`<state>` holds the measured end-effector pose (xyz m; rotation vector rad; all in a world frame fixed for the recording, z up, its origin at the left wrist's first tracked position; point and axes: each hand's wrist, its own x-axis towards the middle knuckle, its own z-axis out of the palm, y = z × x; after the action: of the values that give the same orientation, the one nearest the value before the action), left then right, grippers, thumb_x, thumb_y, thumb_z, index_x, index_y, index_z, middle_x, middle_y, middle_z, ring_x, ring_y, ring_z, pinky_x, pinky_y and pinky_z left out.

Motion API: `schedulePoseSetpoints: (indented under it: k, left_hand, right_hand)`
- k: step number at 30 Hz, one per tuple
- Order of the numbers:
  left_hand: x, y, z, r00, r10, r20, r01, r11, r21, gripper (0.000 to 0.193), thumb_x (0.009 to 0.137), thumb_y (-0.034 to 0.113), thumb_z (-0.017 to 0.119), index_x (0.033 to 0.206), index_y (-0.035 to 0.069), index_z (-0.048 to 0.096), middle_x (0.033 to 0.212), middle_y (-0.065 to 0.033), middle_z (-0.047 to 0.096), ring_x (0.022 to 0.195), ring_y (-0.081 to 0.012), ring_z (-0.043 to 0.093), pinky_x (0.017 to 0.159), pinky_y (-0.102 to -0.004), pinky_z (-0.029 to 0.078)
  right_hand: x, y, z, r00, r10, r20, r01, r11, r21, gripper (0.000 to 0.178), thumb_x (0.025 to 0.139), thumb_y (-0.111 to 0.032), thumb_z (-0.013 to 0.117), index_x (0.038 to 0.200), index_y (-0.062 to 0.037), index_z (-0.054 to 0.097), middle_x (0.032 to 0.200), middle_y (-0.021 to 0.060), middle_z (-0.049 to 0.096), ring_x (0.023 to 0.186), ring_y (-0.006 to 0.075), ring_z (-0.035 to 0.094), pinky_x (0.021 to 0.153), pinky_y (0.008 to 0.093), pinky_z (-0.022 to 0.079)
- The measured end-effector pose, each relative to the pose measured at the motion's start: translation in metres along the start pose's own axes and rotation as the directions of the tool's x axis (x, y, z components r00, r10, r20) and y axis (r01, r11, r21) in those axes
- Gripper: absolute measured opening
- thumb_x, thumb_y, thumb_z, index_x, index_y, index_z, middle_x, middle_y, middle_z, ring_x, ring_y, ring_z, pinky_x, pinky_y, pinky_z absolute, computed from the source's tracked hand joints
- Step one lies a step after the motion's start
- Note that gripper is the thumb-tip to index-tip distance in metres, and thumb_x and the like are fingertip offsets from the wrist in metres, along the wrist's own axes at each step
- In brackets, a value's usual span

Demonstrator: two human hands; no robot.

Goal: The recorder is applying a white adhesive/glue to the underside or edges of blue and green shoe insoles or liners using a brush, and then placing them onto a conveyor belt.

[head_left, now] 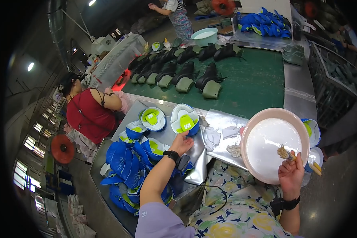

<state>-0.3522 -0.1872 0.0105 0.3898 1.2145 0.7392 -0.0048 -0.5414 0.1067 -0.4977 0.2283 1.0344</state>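
My left hand (pixel 181 145) grips the near edge of a blue shoe upper (pixel 185 119) with a white lining and a lime-green insole area. That upper stands apart, right of a heap of similar blue uppers (pixel 125 160). In my right hand (pixel 290 174) is a brush (pixel 286 153) with pale bristles and a yellow handle. The bristles point up and left, above a pink basin (pixel 246 158) of white liquid (pixel 271 139). Part of the brush handle is hidden behind my fingers.
Beyond, a green conveyor belt (pixel 250 87) carries rows of black shoes with olive soles (pixel 212 89). Crumpled cloths (pixel 213 138) lie left of the basin. A co-worker in red (pixel 89 113) sits at left, near an orange fan (pixel 62 148). More blue uppers (pixel 263 23) fill a far tray.
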Motion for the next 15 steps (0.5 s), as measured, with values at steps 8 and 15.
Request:
schedulePoseSetpoints:
  k: [8,15]
  left_hand:
    - [0.032,-0.01,0.019,0.998,0.009,0.068,-0.007,0.999,-0.032,0.045,0.082,0.016,0.076,0.108,0.002,0.042,0.105,-0.0143,0.048,0.095,-0.0261,0.052,0.084,-0.0417,0.048]
    - [0.054,0.004,-0.003,0.985,0.168,-0.045,-0.163,0.982,0.091,0.043,0.077,0.028,0.078,0.112,0.015,0.057,0.104,-0.0041,0.055,0.096,-0.0188,0.052,0.086,-0.0351,0.038]
  right_hand:
    - [-0.004,-0.01,-0.013,0.997,-0.069,-0.021,0.068,0.997,-0.021,0.031,0.103,-0.035,0.047,0.108,-0.008,0.061,0.063,-0.0052,0.048,0.054,0.0058,0.041,0.05,0.0202,0.034]
    - [-0.004,0.001,-0.005,0.991,-0.123,0.054,0.134,0.914,-0.383,0.037,0.102,-0.035,0.051,0.112,-0.0005,0.062,0.074,-0.0002,0.058,0.064,0.0068,0.052,0.06,0.0199,0.044]
